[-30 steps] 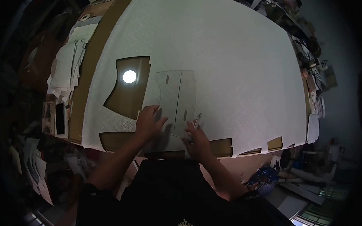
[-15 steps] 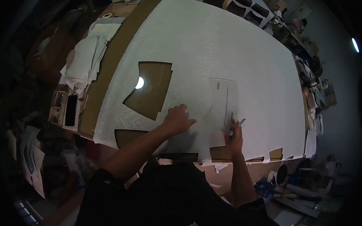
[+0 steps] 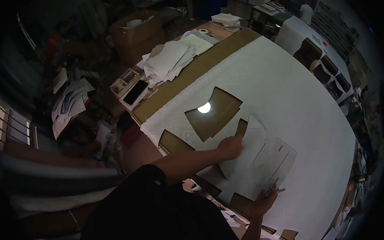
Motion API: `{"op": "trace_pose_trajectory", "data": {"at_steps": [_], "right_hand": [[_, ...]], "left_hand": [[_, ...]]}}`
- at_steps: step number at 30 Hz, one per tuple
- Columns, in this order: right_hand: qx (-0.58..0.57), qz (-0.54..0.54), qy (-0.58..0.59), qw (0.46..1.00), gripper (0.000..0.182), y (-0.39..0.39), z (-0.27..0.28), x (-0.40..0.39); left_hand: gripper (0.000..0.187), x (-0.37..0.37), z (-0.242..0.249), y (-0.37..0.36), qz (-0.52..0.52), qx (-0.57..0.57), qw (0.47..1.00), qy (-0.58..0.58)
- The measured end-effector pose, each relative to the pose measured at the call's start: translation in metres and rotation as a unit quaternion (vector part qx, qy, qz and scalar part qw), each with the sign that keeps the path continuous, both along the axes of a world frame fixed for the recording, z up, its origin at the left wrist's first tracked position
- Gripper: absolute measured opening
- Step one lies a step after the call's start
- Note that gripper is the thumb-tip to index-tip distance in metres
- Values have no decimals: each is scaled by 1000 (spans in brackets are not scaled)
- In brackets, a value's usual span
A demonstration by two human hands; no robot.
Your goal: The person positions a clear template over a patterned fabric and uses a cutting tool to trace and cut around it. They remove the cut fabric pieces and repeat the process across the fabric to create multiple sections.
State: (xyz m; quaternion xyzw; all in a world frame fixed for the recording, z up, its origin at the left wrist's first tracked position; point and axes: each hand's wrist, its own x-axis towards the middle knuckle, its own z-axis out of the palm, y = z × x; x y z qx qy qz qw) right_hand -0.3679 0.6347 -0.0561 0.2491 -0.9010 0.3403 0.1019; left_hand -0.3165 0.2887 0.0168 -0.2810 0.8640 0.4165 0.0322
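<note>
White patterned fabric (image 3: 316, 114) covers a large table, with brown surface showing through cut-out shapes. My left hand (image 3: 231, 148) is closed on the edge of a white cut fabric piece (image 3: 250, 136), beside a narrow brown gap. My right hand (image 3: 265, 201) is near the table's front edge, its fingers closed round a small metal tool, perhaps scissors. Just above it lies a pale pattern sheet (image 3: 283, 152) with dark lines. A bright round spot of light (image 3: 204, 107) falls on the large cut-out.
Stacked papers (image 3: 170, 61), a phone (image 3: 135, 92) and a wooden box (image 3: 124, 82) lie along the table's left side. A cardboard box (image 3: 138, 36) stands behind. Another fabric-covered table (image 3: 297, 34) is at the back right, near a person (image 3: 306, 13).
The view has turned left. My left hand has closed on the cut piece and lifted or shifted it, and a brown gap now shows beside it. My right hand still holds the tool.
</note>
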Motion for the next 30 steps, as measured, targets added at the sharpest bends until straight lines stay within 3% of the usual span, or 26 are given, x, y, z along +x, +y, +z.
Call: {"op": "trace_pose_trajectory", "data": {"at_steps": [2,6,8,10,12,13,15,18,20,21,24,28,30], "right_hand": [[13,-1,12,1000,42,3,-5,0],[17,-31,8,999,51,-14,9,15],[46,-1,13,999,47,-24,-2,25],[74,9,28,997,43,-49,-5,36],[21,40,54,998,49,-85,-6,54],[24,34,61,997,49,-102,2,59],[35,-66,-73,995,51,-131,17,69],[52,-98,-54,992,55,-135,0,64],[85,-93,9,992,58,-126,-11,61],[118,-74,64,988,62,-124,-12,61],[131,-112,45,984,67,-130,-8,66],[160,-118,76,977,67,-131,-7,65],[124,-149,-45,980,61,-135,1,68]], "left_hand": [[33,12,10,-13,22,-9,999,33],[33,44,-7,-92,69,-45,994,77],[36,54,-10,-134,104,-72,989,72],[39,64,-1,-170,89,-61,990,91],[43,72,14,-213,75,-49,990,111],[46,75,24,-237,68,-62,986,142],[46,80,48,-292,70,-104,971,202],[48,81,85,-385,124,-120,961,216],[51,81,74,-454,159,-215,924,275],[54,82,66,-485,178,-236,926,233],[56,105,28,-545,197,-285,935,70],[49,114,7,-552,203,-271,941,8],[49,113,10,-556,202,-261,944,4]]}}
